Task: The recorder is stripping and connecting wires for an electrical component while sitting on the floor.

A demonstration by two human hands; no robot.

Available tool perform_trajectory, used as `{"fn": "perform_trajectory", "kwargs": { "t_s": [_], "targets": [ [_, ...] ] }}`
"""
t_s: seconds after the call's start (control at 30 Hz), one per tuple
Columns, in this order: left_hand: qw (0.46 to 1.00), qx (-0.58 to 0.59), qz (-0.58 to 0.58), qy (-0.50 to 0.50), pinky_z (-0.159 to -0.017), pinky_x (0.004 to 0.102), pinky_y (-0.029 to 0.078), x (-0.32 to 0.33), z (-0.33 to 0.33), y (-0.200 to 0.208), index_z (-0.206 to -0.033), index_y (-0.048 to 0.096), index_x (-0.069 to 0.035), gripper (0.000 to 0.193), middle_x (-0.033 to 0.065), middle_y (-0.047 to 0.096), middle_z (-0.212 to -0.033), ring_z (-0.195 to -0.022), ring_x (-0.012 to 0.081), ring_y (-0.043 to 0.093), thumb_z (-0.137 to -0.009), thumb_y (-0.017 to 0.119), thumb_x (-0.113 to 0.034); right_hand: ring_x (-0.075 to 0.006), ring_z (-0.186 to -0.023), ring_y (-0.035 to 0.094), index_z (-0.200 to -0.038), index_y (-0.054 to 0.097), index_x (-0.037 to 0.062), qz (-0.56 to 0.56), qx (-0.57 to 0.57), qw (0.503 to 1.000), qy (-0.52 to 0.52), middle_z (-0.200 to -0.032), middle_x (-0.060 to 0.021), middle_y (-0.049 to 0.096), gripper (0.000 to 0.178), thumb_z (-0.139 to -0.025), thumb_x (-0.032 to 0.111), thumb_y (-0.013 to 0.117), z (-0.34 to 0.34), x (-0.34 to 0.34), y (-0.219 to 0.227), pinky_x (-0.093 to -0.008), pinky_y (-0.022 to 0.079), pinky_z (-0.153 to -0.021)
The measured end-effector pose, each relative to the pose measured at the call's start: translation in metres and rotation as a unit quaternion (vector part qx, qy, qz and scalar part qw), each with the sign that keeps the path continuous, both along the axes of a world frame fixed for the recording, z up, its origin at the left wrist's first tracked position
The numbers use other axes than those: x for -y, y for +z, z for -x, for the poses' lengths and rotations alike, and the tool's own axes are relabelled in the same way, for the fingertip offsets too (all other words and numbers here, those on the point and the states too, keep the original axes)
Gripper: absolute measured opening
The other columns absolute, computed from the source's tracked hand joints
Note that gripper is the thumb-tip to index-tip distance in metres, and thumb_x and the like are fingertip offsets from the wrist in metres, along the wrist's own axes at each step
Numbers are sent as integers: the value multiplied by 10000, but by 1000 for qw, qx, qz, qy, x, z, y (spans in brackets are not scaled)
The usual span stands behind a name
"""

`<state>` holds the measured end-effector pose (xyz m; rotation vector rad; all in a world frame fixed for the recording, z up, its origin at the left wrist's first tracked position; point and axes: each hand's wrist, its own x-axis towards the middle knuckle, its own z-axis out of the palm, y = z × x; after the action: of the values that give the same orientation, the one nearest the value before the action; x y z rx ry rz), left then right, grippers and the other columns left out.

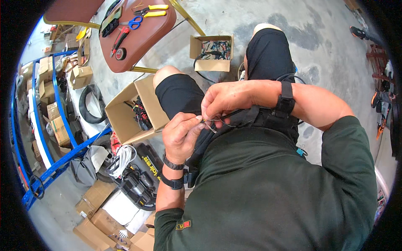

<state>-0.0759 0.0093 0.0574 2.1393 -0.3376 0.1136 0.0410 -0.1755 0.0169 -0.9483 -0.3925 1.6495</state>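
Note:
Above my lap, both hands meet at the thin stripped wires (211, 126) of a black cable (231, 113). My left hand (182, 133) pinches the wires between thumb and forefinger. From above, my right hand (226, 98) closes its fingertips on the same wire ends, touching the left fingertips. Several thin strands, some pale and some dark, stick out below and to the right of the pinch. The black cable runs right across my lap under the right wrist. Exactly which strand each hand grips is too small to tell.
A brown chair (157, 35) holds yellow-handled pliers (151, 11), blue scissors (135, 23), a red utility knife (120, 42) and a tape roll (120, 53). Cardboard boxes with cables (142, 113) and wire scraps (215, 49) stand on the floor. Blue shelving (54, 167) is at left.

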Motion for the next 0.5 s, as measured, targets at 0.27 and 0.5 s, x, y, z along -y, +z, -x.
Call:
{"fn": "perform_trajectory", "kwargs": {
  "t_s": [0.27,0.5],
  "targets": [
    [1000,-23,8,5,-632,272,490,3,1,1,-895,679,21,149,128,670,-811,-711,201,639,-759,741,23,-122,-683,635,-836,680,10,8,-7,998,-67,-752,-61,666,102,-809,108,666,7,-1,-9,-259,485,-607],
    [995,-82,27,49,-616,255,470,9,1,3,-854,674,14,118,86,667,-772,-684,153,619,-759,743,21,-122,-648,595,-795,671,7,-41,1,990,-133,-721,-50,656,86,-747,78,679,11,-4,-13,-257,466,-597]
  ]
}}
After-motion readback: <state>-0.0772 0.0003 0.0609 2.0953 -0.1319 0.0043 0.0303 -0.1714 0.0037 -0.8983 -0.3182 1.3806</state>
